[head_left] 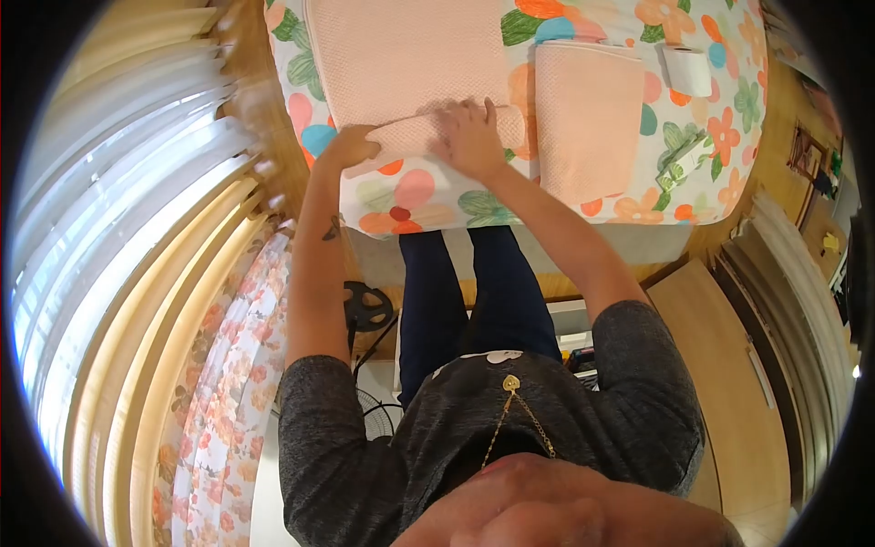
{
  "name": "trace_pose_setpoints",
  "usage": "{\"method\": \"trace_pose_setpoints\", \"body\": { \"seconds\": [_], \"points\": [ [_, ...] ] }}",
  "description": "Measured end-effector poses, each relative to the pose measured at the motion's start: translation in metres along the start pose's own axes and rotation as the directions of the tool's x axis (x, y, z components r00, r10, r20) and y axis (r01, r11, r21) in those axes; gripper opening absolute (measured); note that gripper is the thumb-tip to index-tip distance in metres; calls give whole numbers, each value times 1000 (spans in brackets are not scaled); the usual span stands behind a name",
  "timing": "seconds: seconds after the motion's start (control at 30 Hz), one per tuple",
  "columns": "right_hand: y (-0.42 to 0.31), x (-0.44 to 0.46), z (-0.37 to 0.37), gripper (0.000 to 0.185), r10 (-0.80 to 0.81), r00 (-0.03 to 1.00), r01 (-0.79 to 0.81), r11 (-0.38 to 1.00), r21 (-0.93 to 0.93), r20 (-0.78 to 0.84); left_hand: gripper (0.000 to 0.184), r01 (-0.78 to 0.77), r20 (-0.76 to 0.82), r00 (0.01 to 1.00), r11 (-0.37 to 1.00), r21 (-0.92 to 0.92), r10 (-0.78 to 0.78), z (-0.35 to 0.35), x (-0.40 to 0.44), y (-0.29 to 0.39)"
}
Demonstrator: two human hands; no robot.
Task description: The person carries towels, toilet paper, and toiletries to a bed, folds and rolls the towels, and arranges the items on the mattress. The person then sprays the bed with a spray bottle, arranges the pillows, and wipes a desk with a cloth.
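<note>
A peach textured towel (pixel 410 55) lies spread on the bed, its near edge rolled into a tube. My left hand (pixel 351 146) is at the left end of the roll, with its fingers curled round it. My right hand (pixel 469 139) rests on top of the roll toward its right end, fingers apart and slightly blurred. To the right of the roll lies a folded peach towel (pixel 588 118), apart from both hands.
The bed has a floral sheet (pixel 419 196). A white paper roll (pixel 688 71) and a small green-and-white packet (pixel 684 162) lie on its right side. Curtains (pixel 137 182) hang at the left. A wooden panel (pixel 729 365) stands at the lower right.
</note>
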State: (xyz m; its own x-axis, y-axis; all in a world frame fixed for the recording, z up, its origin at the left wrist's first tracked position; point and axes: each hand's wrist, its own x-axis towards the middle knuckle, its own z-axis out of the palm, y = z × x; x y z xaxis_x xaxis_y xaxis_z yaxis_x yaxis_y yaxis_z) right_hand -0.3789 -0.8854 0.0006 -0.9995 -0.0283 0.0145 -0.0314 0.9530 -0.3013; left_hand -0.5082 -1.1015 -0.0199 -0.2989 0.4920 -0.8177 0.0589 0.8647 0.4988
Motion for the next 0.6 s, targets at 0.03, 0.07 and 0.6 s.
{"method": "trace_pose_setpoints", "body": {
  "seconds": [0.03,0.07,0.6],
  "points": [
    [1,-6,0,38,2,1000,-2,1000,0,-3,50,-1,-1,1000,1000,3,1,-4,5,0],
    [2,-12,1,43,-59,995,66,993,-98,78,53,49,53,997,999,5,-50,-7,8,-1],
    [30,50,11,57,79,631,-299,943,149,771,76,-86,-152,976,916,391,156,29,11,56]
  ]
}}
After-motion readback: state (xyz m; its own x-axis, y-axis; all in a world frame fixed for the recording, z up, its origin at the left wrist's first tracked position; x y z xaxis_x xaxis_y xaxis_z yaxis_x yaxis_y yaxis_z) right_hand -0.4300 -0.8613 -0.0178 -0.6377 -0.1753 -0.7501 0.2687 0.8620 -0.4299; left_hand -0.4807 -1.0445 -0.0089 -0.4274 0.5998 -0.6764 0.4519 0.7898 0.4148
